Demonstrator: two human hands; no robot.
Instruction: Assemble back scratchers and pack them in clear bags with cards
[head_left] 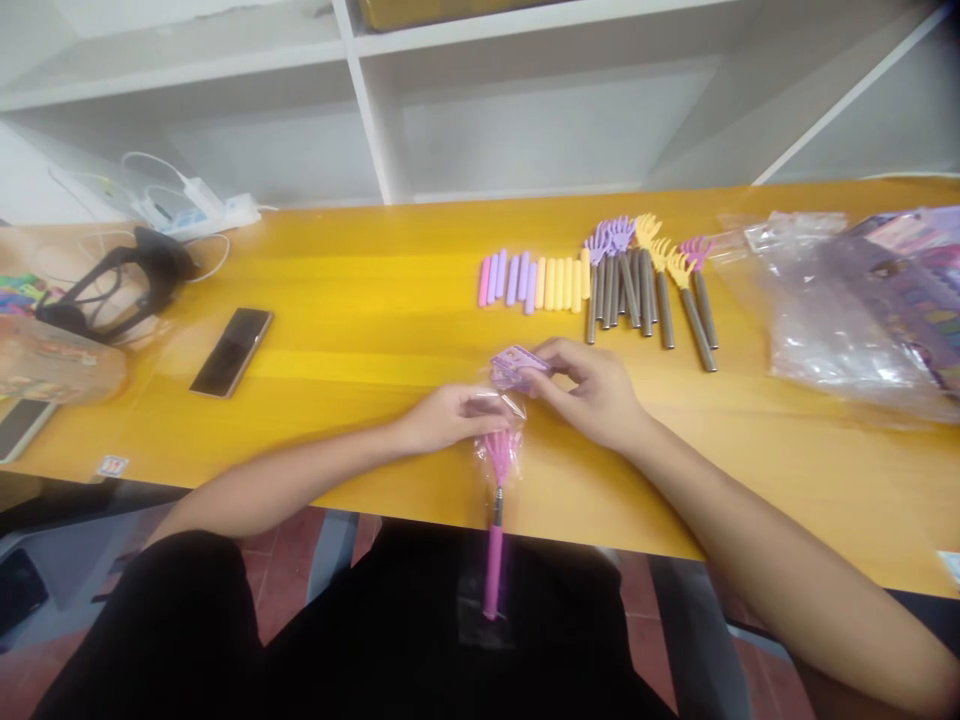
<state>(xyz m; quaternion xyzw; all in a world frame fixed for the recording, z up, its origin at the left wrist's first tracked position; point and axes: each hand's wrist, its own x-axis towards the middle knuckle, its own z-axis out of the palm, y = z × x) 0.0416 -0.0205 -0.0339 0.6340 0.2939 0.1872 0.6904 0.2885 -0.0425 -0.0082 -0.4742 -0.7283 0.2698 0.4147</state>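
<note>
Near the table's front edge, my left hand [442, 418] pinches the upper part of a clear plastic bag [480, 632]. Inside it is a pink back scratcher [493, 570], claw end up, its handle hanging past the edge over my lap. Just above the bag's top, my right hand [600, 390] grips a small purple printed card [513, 366] between thumb and fingers. Whether the card joins the bag I cannot tell. Farther back lie several back scratchers [645, 290] with purple, yellow and magenta claws and dark handles. Beside them runs a row of pink, purple and yellow tubes [555, 284].
Clear plastic bags [832, 310] with printed purple pieces lie at right. On the left are a dark phone [232, 352], a black headset-like strap [127, 280], a plastic bag [60, 360] and a white power strip [217, 215] with cables. White shelving [367, 110] stands behind.
</note>
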